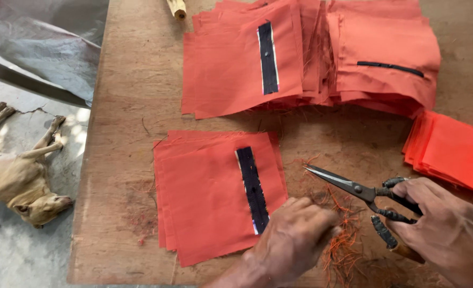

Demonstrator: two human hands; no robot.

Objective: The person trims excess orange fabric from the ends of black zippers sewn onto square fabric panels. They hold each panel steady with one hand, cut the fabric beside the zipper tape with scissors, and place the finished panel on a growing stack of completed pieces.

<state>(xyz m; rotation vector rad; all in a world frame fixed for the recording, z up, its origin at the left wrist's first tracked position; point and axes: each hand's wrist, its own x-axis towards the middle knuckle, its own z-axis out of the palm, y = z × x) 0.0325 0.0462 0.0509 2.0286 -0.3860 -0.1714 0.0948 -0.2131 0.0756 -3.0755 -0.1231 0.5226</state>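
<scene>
Two hands at wooden table (124, 106): left hand (292, 237) flat, fingers together, pressing near orange square fabric stack with black zipper strip (215, 197); right hand (444, 224) grips dark metal scissors (364, 193), blades closed, beside stack.

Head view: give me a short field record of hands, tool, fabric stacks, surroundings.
left hand: left hand pressed on the lower right corner of the near fabric stack
right hand: right hand holds scissors by the handles, blades nearly closed, tips pointing left
near stack: orange squares, black strip on top
far stacks: orange pieces with black strip; folded pile; plain orange stack at right
debris: orange thread scraps between the hands
surface: wooden table
floor: dog lying at left
</scene>
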